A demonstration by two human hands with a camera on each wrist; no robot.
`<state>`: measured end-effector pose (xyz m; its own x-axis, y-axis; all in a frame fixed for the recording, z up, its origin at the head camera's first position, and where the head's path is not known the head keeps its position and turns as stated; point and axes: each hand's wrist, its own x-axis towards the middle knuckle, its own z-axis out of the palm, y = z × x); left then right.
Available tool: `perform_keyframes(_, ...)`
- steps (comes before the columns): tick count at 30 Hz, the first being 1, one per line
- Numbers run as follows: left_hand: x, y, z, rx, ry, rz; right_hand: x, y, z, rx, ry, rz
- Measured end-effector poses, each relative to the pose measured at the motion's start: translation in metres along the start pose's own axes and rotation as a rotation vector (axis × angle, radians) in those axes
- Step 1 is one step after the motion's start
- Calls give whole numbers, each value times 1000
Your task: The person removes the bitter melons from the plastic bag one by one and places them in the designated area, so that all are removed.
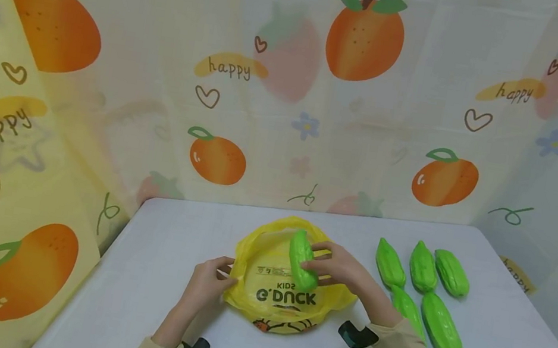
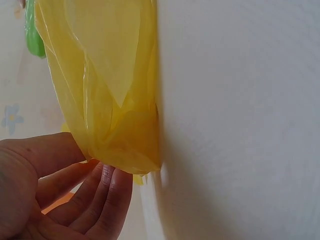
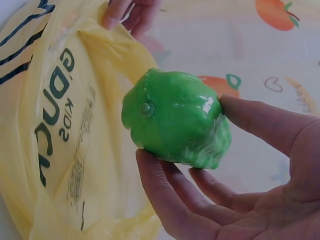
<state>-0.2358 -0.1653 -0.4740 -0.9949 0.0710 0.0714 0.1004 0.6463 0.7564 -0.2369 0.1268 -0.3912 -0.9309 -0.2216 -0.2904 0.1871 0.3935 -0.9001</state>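
My right hand [image 1: 336, 265] holds a shiny green toy bitter melon [image 1: 301, 260] between thumb and fingers, over the open mouth of a yellow plastic bag [image 1: 252, 242]. In the right wrist view the bitter melon [image 3: 175, 117] appears end-on, its glossy skin lumpy, with the bag [image 3: 110, 150] beside it. The left hand [image 1: 208, 284] pinches the bag's left rim. Close up in the left wrist view, the thumb and fingers [image 2: 107, 200] meet at the edge of the bag [image 2: 110, 100]. Black lettering marks the bag's inner wall.
Several more green toy bitter melons [image 1: 443, 325] lie in two rows on the right side of the white table [image 1: 168, 229]. A fruit-printed curtain [image 1: 281, 156] stands behind the table. Each wrist carries a black band [image 1: 358, 335].
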Motion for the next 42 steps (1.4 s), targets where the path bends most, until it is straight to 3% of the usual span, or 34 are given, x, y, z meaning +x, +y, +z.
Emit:
perform_keyframes(18,-1,0,2,0,-9,-26,-19,11,-30,-46,22,-14)
perform_keyframes(42,0,2,1,-11,2,1,-40,32,-73,-72,68,26)
